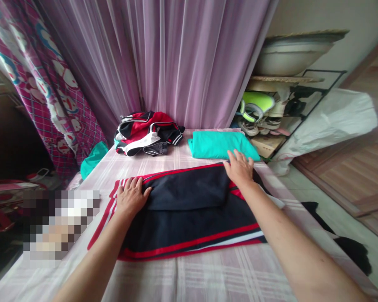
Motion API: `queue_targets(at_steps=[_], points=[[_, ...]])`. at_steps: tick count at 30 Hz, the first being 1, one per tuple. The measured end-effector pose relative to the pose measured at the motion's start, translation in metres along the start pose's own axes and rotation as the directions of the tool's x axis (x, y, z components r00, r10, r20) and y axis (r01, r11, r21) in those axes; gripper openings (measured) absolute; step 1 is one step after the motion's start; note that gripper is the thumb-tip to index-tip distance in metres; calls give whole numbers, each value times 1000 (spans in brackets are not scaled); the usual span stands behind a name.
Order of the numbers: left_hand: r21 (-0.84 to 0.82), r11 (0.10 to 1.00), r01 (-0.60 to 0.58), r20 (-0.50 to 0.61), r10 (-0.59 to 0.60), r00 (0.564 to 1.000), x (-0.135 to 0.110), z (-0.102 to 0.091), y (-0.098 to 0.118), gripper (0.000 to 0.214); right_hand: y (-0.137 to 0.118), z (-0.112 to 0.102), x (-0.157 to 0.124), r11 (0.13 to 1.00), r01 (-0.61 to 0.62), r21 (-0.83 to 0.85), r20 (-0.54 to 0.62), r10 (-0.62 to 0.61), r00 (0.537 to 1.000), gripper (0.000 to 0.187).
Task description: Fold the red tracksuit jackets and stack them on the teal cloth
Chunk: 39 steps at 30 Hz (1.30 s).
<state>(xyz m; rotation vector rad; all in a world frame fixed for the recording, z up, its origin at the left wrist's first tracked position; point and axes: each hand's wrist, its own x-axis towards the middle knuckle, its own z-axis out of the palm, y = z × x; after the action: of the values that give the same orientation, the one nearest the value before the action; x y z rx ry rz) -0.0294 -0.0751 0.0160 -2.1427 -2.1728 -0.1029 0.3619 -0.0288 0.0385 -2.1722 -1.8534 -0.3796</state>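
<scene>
A black track jacket [189, 228] with red and white striped edges lies spread on the table, its striped band at the left. One black sleeve-like part [189, 191] is folded across its upper half. My left hand [132, 196] rests on the garment's left end near the stripes, fingers extended. At the upper right edge lies my right hand [239, 167], palm down with fingers apart. Its fingertips reach the near edge of a folded turquoise cloth [222, 142]; whether they touch it I cannot tell.
A crumpled heap of red, black and white clothing [149, 133] sits at the far left of the table [182, 281]. Purple curtains [182, 63] hang behind. To the right stands a rack with shoes [255, 126] and a basin [296, 56]. The patch at left is pixelated.
</scene>
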Motion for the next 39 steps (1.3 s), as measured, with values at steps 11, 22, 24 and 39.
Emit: queue_targets(at_steps=[11,22,24,39], points=[[-32,999,-19,9,19,1000,-1,-6,0,63,-46,-1,-48,995,-65,77,515,16,857,66],[-103,994,32,106,-21,994,8,-10,-4,62,-64,-15,-105,989,46,142,430,-103,897,58],[-142,989,40,106,-25,994,6,-17,-8,60,-66,-18,-113,987,72,145,378,-122,918,58],[-105,967,-231,-148,214,965,-96,5,11,52,-70,-4,-169,976,140,164,219,-175,960,51]])
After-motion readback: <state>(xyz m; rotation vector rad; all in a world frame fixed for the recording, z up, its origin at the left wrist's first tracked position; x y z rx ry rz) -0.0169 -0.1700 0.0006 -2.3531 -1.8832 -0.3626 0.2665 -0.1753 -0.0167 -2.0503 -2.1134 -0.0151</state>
